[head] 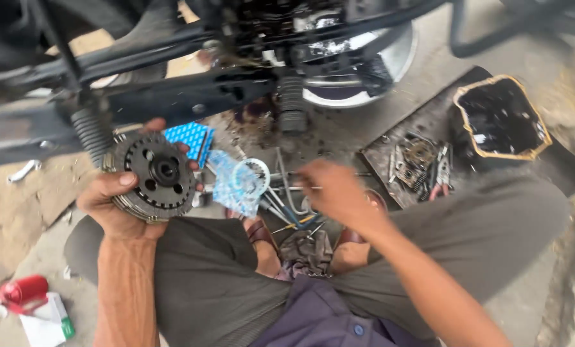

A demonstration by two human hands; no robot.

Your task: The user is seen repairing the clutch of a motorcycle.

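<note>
Left hand (117, 199) grips one round clutch assembly (154, 177) by its rim — flat face toward the camera, axis pointing up at the viewer, held left of the knees under the motorcycle frame (172, 96). Right hand (335, 193) blurred over scattered tools (287, 205) — grip unclear. One blue patterned packet (192, 140) behind the clutch, one red can (23, 290) lower left.

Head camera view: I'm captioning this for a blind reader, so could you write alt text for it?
A squatting person's left hand holds up a round, dark clutch assembly with stacked plates, beneath a motorcycle frame. The right hand, blurred, reaches toward hand tools lying on the ground. Nearby sit a tray of small metal parts and a pan of black oil.
</note>
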